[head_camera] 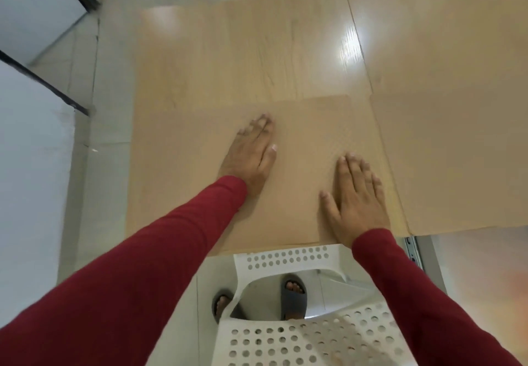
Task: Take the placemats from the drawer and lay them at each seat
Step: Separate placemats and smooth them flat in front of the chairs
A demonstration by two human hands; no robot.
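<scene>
The left hand (251, 151) lies flat, fingers straight, on a tan placemat (300, 143) at the near edge of the wooden surface (243, 51). The right hand (354, 194) presses flat on that placemat too. A second placemat (457, 151) lies just beside, right.

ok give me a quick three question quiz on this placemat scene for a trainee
1. True or false: both hands lie flat on the near placemat.
2. Which chair stands at the table's near edge? A) white plastic chair with holes B) dark wooden stool C) none
3. Fill in: a second placemat lies to the ___ of the one under the hands.

Key: 1 true, the left hand and right hand press it with straight fingers. 2 A. 3 right.
</scene>
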